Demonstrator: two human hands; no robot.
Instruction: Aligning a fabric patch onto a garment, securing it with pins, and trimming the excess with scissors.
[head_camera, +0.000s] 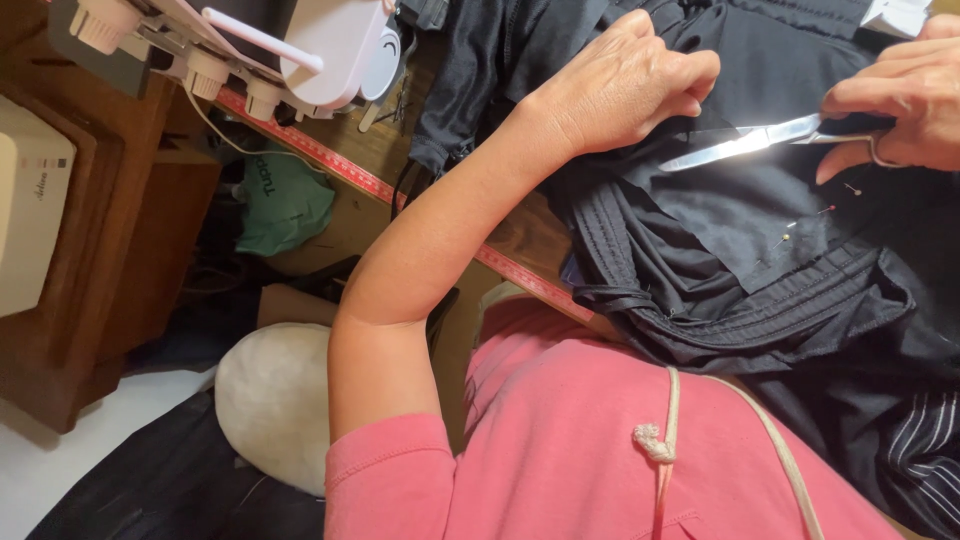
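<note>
Pink shirt (590, 440) fills the bottom of the view, closest to the lens, with a knotted cream cord (655, 442) hanging down its front.

Far left: beige machine housing (30, 210) on a brown wooden cabinet (120, 290). Below it, a rounded white cushion (270, 400) beside the pink sleeve. Top left: white sewing machine (320, 50) with pale knobs, sitting on the wooden table (530, 235) — a red measuring tape (330, 160) runs along the table's edge. Green bag (285, 200) sits under the table, partly in shadow.

Centre: left hand (625, 85) rests knuckles-up on the black fabric (740, 220), fingers curled down and pinching a fold of the cloth. The fabric is a bunched garment spread over the table top and spilling onto the lap; stitched ribbed bands show along its lower folds.

Right: right hand (905, 105) grips steel scissors (755, 143), a finger through the ring handle. Blades point left toward the left hand's fingertips, lying just above the fabric — blades look nearly together, can't tell whether cloth sits between them. Two pins (790, 235) with coloured heads are stuck in the flat panel below the blades. Striped cloth (925, 440) sits at bottom right, under the black folds.
</note>
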